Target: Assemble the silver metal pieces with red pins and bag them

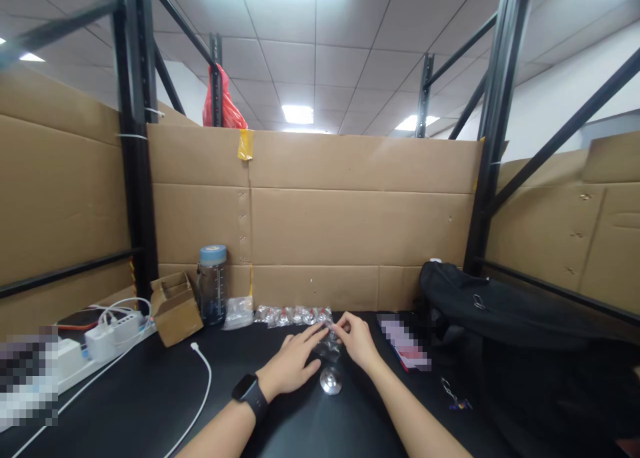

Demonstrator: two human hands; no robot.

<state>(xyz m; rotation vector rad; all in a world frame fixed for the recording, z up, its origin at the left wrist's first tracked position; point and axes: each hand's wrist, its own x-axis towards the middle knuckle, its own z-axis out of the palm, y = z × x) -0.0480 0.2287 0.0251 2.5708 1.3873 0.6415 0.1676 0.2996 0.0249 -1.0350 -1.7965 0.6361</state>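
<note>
My left hand [294,363], with a dark watch on the wrist, lies with its fingers stretched out and the thumb apart. Its fingertips reach the upper left edge of a small clear plastic bag [329,349]. From the right, my right hand [358,341] pinches the top of that bag between thumb and fingers. What the bag contains, if anything, I cannot make out. Just below it on the black table rests a round shiny metal disc [331,381] with a raised centre, touched by neither hand. Behind my hands, several bagged shiny round pieces [293,316] form a row.
Along the back left stand a water bottle [213,286], a small open cardboard box [176,309] and a clear plastic packet [239,313]. A white power strip [113,336] and cable [207,371] are at left. A black bag [530,351] and keychain [454,395] lie right. Cardboard walls [320,228] surround the table.
</note>
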